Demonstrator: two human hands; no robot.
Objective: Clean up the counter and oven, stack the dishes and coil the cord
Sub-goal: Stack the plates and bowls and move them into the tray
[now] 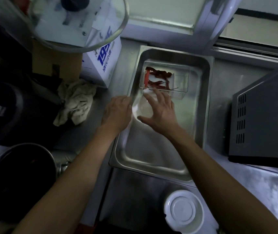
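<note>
With our left hand [117, 112] gripping the steel tray [200, 105] rim at 9 o'clock, our spread right hand [158, 110] presses what seems a clear dish [142, 107]; we lift it level.

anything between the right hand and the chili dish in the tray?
Nothing visible. The right hand is spread in the tray, fingertips at the near edge of the clear chili dish; whether they touch it is unclear.

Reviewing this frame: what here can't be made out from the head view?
- Left hand: fingertips hidden at the steel tray rim; grip unclear.
- Clear dish under the right hand: glare blurs its outline.
- Glass lid, top left: blurred, cut off by the edge.
- Cord: not in view.
</note>
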